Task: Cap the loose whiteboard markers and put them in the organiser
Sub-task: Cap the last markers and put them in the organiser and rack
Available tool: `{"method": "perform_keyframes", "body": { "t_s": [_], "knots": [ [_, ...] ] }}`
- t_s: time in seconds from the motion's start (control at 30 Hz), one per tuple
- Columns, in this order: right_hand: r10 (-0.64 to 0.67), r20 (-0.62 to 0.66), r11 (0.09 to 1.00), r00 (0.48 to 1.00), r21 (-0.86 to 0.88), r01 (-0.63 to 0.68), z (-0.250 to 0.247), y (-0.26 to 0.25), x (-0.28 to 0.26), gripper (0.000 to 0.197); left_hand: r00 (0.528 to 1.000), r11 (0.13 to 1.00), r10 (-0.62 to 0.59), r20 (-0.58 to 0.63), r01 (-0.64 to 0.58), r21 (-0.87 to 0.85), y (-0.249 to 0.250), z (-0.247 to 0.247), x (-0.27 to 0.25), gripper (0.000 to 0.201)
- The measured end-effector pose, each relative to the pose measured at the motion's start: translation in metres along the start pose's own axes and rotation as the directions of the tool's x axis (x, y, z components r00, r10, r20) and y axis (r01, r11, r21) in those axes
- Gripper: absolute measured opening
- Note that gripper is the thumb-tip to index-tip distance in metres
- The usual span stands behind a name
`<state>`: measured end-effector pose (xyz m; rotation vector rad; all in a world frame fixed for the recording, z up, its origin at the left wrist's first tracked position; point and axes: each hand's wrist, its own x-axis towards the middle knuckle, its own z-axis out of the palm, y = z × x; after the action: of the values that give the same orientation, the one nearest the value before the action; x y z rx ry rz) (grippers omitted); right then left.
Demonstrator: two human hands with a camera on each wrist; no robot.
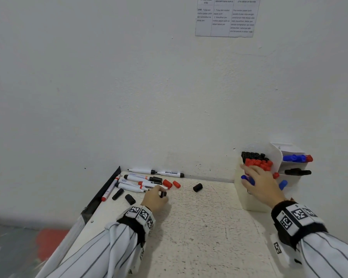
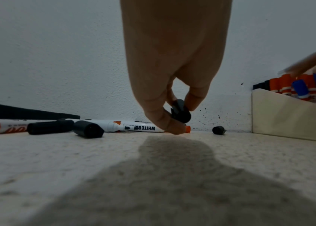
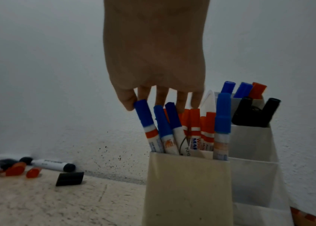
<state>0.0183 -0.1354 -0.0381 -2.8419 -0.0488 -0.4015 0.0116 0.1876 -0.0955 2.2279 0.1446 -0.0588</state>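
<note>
A: Black plastic, a small cap (image 2: 180, 112), sits pinched between the thumb and fingers (image 2: 196, 97) of the left hand (image 1: 156, 198), just above the speckled bench (image 1: 199, 227).

B: And the markers?

A: Loose markers (image 1: 137, 182) lie in a heap just beyond that hand, white barrels, some with bare tips, one printed WHITE BOARD (image 1: 170, 173) against the wall. A red-tipped one (image 2: 187, 128) lies right under the thumb. Two red caps (image 1: 171, 184) and more black caps (image 1: 197, 187) are scattered beside them.

B: Where is the right hand?

A: The right hand (image 1: 261, 182) hangs over the white organiser (image 1: 255, 201) at the bench's right edge. Its fingers (image 3: 180, 100) are spread and fairly straight, pointing down at the caps of the upright markers in the front compartment. The thumb touches the top of a blue-capped marker (image 3: 145, 116) that leans left; the hand closes on nothing.

B: What does the organiser hold?

A: Red-, blue- and black-capped markers stand packed in the front compartment; the compartments behind hold a few more blue, red and black ones.
</note>
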Motion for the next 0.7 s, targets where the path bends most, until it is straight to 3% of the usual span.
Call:
{"method": "perform_keyframes", "body": {
  "t_s": [0.07,0.2,0.3,0.4,0.47,0.57,0.63,0.7],
  "knots": [
    [0.027,0.001,0.995,1.000,-0.093,-0.027,0.000,-0.004,-0.001,0.030,1.000,0.999,0.008,-0.016,-0.007,0.039,-0.004,0.000,-0.001,0.026],
    [0.094,-0.159,0.994,0.983,-0.036,-0.101,0.006,-0.015,-0.001,0.017,0.996,0.998,-0.013,-0.086,0.018,0.061,-0.009,-0.004,-0.003,0.027],
    [-0.070,-0.407,0.996,0.911,0.028,0.090,0.006,-0.037,0.000,0.016,0.996,0.999,-0.030,-0.089,0.033,0.039,-0.010,-0.004,-0.003,0.027],
    [-0.245,-0.461,0.934,0.853,0.123,0.334,0.009,-0.070,0.008,0.028,0.998,0.998,-0.044,-0.053,0.046,0.037,-0.012,-0.001,-0.002,0.028],
    [-0.287,-0.334,0.905,0.898,0.213,0.368,0.019,-0.089,0.019,0.019,0.998,0.998,-0.044,-0.047,0.046,0.043,-0.014,0.001,-0.001,0.027],
    [-0.291,0.012,0.915,0.957,0.296,0.274,0.039,-0.114,0.039,0.026,0.999,0.998,-0.038,-0.037,0.040,0.052,-0.015,0.003,0.000,0.027],
    [-0.260,0.230,0.937,0.938,0.295,0.187,0.053,-0.131,0.050,0.036,0.999,0.998,-0.041,-0.036,0.042,0.047,-0.016,0.004,0.001,0.028],
    [-0.229,0.350,0.950,0.908,0.283,0.130,0.068,-0.146,0.059,0.042,0.998,0.998,-0.041,-0.041,0.043,0.041,-0.017,0.005,0.003,0.029]
  ]
}}
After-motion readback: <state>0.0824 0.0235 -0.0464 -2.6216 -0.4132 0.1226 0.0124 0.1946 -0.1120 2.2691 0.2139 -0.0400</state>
